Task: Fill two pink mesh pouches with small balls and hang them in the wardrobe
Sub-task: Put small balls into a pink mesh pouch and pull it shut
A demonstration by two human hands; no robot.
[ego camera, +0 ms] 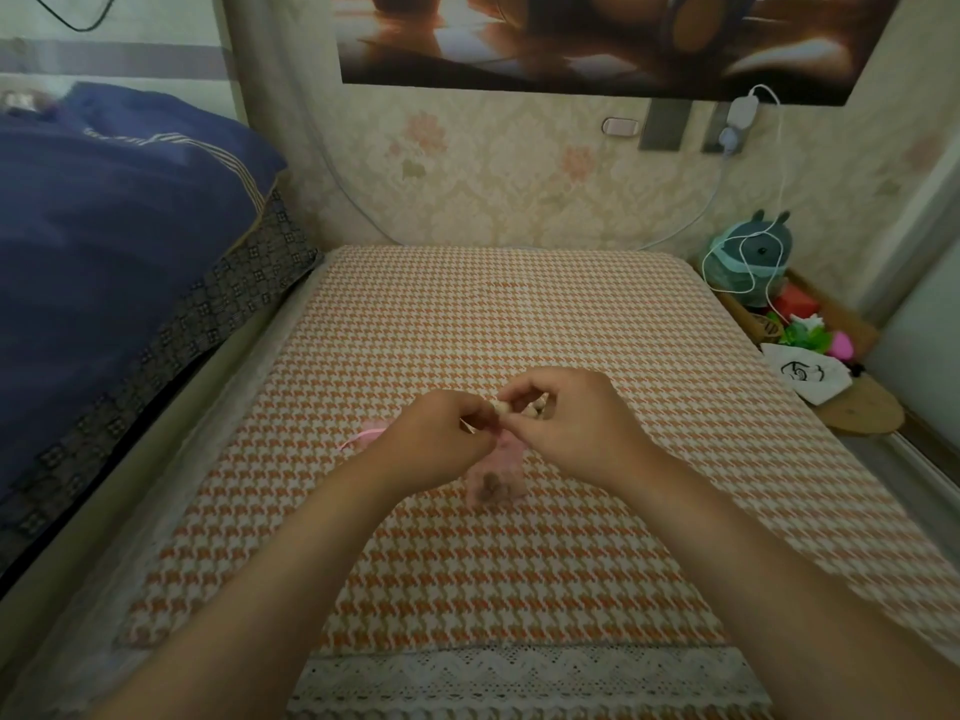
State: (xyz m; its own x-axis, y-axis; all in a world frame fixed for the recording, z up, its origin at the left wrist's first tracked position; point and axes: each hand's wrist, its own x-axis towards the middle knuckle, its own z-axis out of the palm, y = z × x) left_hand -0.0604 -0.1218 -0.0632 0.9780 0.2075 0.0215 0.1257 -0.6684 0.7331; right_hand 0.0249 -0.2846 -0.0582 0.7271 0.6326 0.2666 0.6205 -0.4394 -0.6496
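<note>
A pink mesh pouch (493, 483) hangs between my hands just above the orange houndstooth cloth (519, 314), with small brown balls showing through its bottom. My left hand (436, 433) pinches the pouch's top edge. My right hand (566, 418) is curled beside it, holding several small pale balls (524, 407) at its fingertips, right over the pouch's mouth. A second pink pouch (371, 428) with a thin pink ribbon lies on the cloth, mostly hidden behind my left hand.
A bed with a dark blue quilt (114, 210) runs along the left. At the right edge sit a teal plush toy (748, 252), a white cable, a white drawstring bag (805, 376) and colourful toys on a low shelf. The wallpapered wall stands behind.
</note>
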